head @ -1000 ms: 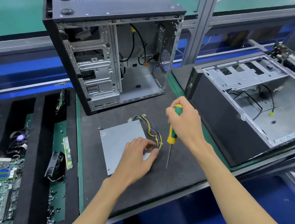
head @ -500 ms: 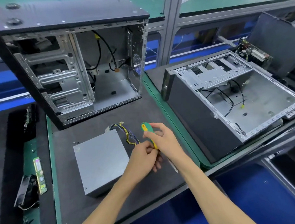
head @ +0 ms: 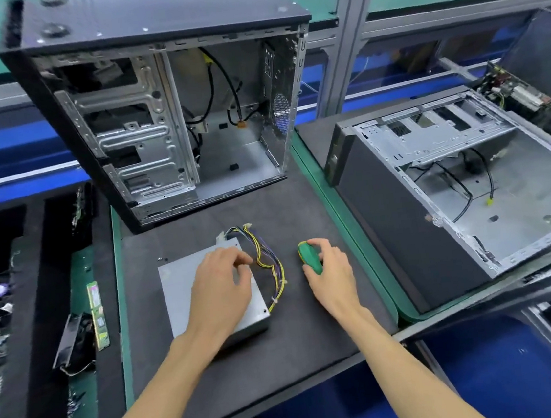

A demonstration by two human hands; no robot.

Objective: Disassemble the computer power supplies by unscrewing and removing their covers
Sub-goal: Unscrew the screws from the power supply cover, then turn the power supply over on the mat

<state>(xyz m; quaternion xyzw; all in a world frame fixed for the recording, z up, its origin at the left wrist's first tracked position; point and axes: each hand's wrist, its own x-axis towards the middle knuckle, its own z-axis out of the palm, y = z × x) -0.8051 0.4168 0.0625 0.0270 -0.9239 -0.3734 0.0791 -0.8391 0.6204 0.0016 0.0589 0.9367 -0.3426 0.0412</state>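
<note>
Power supply [head: 187, 287], a plain grey metal box, lies flat on the dark mat [head: 311, 352] of the tabletop, near its front edge. Cover on; one small screw visible at the box's near right corner.

Wire bundle [head: 271, 264], yellow, purple and black, leaves the far right corner of the box and loops down along its right side onto the mat.

Left hand [head: 222, 283] rests on top of the power supply, over its right half. Fingers [head: 238, 256] are curled and pinched together near the far right corner, right beside the wires; whether they grasp anything I cannot tell, that area is blurred.

Right hand [head: 329, 271] is over the mat just right of the wire bundle, apart from the box. Its fingers are clenched around the green handle of a screwdriver [head: 310, 259], butt end facing up toward the viewer. The shaft and tip are hidden under the hand.

Behind the power supply stands an upright open computer case [head: 161, 118], side panel off, drive cage and loose cables showing. To the right a second open case [head: 464, 187] lies on its side on its own mat. At left, a black foam tray [head: 34, 270] holds a fan, a memory stick and circuit boards.
</note>
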